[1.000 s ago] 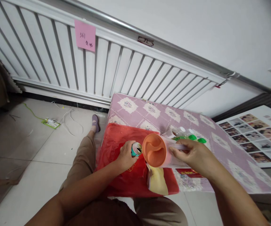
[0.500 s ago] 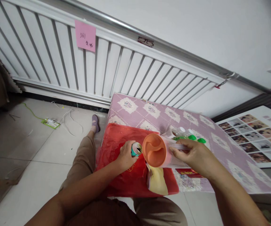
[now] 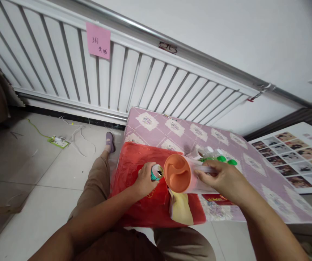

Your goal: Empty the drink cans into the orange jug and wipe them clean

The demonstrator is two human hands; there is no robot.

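Observation:
My left hand is wrapped round a drinks can with a teal side. The can's top faces me, and its opening shows as a dark spot. In my right hand is the handle of a clear plastic pitcher, tipped so that its orange top with a wavy ridge turns toward me. Can and orange top are very close; whether they touch I cannot tell. Below them a folded yellow cloth lies on the red plastic sheet.
Several clear bottles with green parts stand behind the pitcher on the purple patterned tablecloth. A red packet lies under my right wrist. Behind is a white radiator; a photo board leans at right. A power strip lies on the floor.
Almost nothing differs. Both hands keep their holds on the can and the pitcher; the pitcher's orange top has shifted very slightly to the left.

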